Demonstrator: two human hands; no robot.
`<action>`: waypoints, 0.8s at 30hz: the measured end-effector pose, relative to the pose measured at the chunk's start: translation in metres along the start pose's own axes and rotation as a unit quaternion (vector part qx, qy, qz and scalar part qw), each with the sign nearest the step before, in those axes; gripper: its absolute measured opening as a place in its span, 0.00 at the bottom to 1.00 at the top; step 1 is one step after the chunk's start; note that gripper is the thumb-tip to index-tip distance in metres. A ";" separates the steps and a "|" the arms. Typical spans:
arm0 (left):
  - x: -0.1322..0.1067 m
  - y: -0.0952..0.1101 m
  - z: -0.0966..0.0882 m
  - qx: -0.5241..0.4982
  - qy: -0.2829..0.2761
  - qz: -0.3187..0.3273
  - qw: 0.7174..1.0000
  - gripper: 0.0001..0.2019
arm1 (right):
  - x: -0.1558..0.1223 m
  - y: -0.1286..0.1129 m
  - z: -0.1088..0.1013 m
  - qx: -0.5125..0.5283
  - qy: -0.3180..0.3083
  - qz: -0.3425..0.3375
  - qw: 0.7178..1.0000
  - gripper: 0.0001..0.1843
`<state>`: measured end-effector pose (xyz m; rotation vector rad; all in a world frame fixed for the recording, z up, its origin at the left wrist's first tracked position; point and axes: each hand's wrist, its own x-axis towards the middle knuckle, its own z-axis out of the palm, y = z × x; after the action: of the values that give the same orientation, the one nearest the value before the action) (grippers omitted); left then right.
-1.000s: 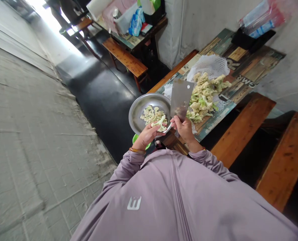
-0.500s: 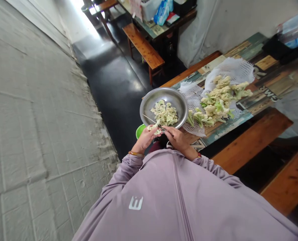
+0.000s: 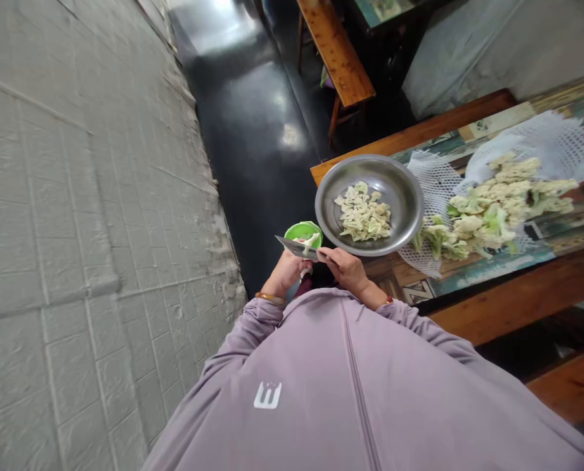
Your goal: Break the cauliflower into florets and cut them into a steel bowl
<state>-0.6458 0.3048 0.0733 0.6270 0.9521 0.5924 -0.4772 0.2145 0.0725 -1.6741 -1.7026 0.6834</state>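
My right hand (image 3: pixel 349 270) is closed around the handle end of a knife (image 3: pixel 294 247), its blade pointing left across the front of my left hand. Fingers curled, my left hand (image 3: pixel 287 273) holds a piece of cauliflower (image 3: pixel 310 243), partly covered by the blade. Just beyond both hands, a green bin (image 3: pixel 302 229) stands low down. Cut florets (image 3: pixel 365 212) lie in a wide steel basin (image 3: pixel 410 226) on the table corner, ahead of my right hand.
On the patterned table (image 3: pixel 483 275), more cauliflower (image 3: pixel 503 203) rests on white netting (image 3: pixel 542 137). Wooden benches (image 3: pixel 508 297) run along the table's near side. Another bench (image 3: pixel 344 62) stands farther off. A grey brick-patterned wall (image 3: pixel 100 229) rises at the left.
My view has swung left and down. My hands and the knife have moved from the basin's near rim to the green bin, and the blade now lies across in front of my left hand.
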 end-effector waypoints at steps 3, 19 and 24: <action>-0.001 0.010 -0.014 -0.013 0.017 0.001 1.000 0.32 | 0.009 -0.004 0.015 0.024 0.018 0.018 0.999 0.20; 0.002 0.035 -0.056 0.085 -0.082 -0.044 0.992 0.33 | 0.074 -0.017 0.077 0.266 0.185 0.217 0.921 0.18; 0.000 0.025 -0.068 0.199 -0.055 -0.019 0.978 0.37 | 0.074 -0.018 0.092 0.244 0.171 0.220 0.929 0.18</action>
<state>-0.7096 0.3367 0.0617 0.9853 0.9838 0.3285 -0.5567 0.2940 0.0321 -1.6877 -0.8273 0.8723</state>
